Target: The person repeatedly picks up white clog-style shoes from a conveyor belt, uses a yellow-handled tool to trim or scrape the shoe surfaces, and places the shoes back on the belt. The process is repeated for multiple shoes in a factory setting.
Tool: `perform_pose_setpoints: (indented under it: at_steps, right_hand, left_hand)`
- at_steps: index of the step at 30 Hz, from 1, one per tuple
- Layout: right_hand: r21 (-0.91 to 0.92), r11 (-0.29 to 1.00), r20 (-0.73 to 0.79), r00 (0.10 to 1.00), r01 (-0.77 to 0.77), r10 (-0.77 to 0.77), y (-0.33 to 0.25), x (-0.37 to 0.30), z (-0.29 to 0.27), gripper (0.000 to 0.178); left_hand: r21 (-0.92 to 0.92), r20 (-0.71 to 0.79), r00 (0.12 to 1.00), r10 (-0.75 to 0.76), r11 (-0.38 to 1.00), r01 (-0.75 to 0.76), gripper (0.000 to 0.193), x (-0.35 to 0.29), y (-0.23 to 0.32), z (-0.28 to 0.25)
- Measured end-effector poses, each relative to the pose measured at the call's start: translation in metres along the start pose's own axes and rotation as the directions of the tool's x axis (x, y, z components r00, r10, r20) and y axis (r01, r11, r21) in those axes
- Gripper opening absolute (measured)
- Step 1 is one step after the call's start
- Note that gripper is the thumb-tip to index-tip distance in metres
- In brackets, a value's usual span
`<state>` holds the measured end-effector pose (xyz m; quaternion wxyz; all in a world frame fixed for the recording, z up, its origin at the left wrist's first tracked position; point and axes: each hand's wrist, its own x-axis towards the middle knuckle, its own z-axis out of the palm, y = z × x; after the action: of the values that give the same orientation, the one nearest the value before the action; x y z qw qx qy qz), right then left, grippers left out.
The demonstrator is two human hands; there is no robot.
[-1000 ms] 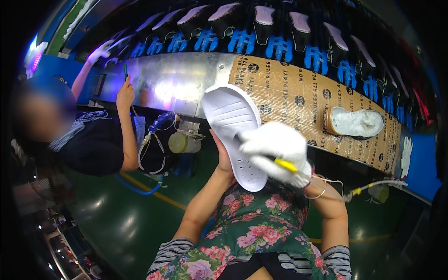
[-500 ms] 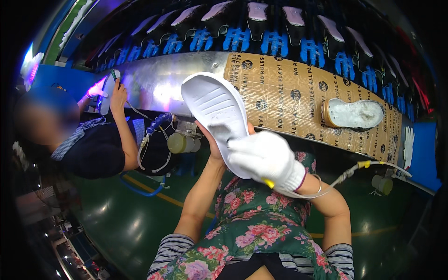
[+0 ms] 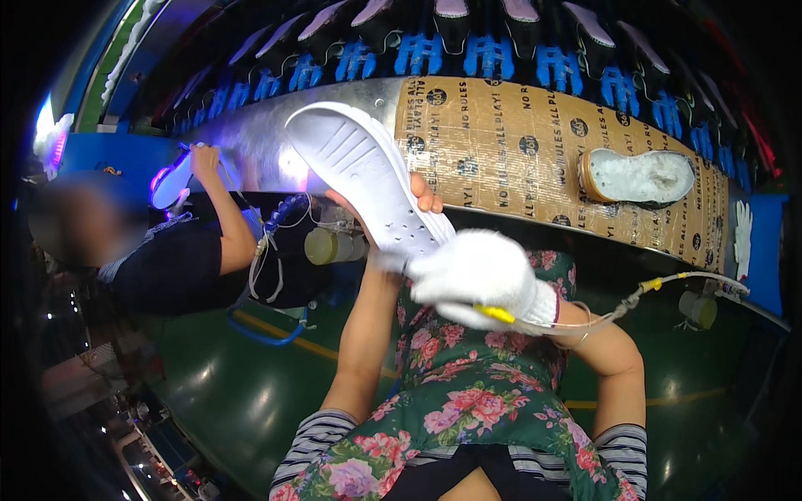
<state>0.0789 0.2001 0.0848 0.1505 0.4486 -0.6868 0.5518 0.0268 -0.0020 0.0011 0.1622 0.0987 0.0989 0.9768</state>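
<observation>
My bare left hand [image 3: 424,195] grips a white shoe sole [image 3: 347,163] from beneath, its fingers curled over the right edge. The sole is tilted, its wide end up and to the left, showing its grooved and pitted inner face. My right hand [image 3: 480,275], in a white knit glove, is closed at the sole's lower end. A small tool, probably a glue brush, pokes from the gloved fingers; its dark tip [image 3: 393,262] is smeared by motion. A thin clear tube [image 3: 614,316] with yellow tape runs from this hand to the right.
A shoe upper [image 3: 639,178] lies bottom up on cardboard [image 3: 493,167] covering the metal bench. Blue clamps [image 3: 489,57] with lasted shoes line the back. At left a co-worker [image 3: 180,250] holds another sole [image 3: 171,182]. A spare white glove [image 3: 742,238] hangs at right.
The sole has shifted up and left, and more of its pitted lower part shows. My gloved hand has dropped slightly toward its lower end. The co-worker's sole has moved lower.
</observation>
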Motion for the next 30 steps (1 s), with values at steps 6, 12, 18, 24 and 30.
perform_pose_setpoints:
  at_steps: [6, 12, 18, 24, 30]
  right_hand:
    - [0.029, 0.999, 0.069, 0.997, -0.030, 0.028, -0.009, -0.014, 0.016, 0.031]
    - [-0.161, 0.987, -0.007, 1.000, -0.016, 0.015, 0.007, -0.016, 0.013, 0.033]
    - [0.191, 0.979, 0.187, 0.982, -0.064, 0.028, -0.005, -0.023, 0.021, 0.030]
    - [-0.142, 0.989, 0.130, 0.990, -0.042, 0.061, 0.005, -0.028, 0.025, 0.041]
    - [0.040, 0.997, 0.108, 0.992, -0.070, 0.066, 0.007, -0.022, 0.016, 0.041]
  left_hand:
    - [0.046, 0.075, 0.994, -0.083, 0.996, 0.080, 0.127, 0.017, 0.011, 0.003]
    - [0.128, 0.097, 0.956, -0.278, 0.956, 0.265, 0.129, 0.022, 0.014, 0.009]
    - [0.177, 0.120, 0.882, -0.456, 0.884, 0.433, 0.129, 0.026, 0.022, 0.006]
    - [0.339, -0.093, 0.747, -0.658, 0.685, 0.645, 0.114, 0.031, 0.038, -0.004]
    - [0.650, -0.383, 0.718, -0.582, 0.383, 0.657, 0.107, 0.028, 0.042, -0.014]
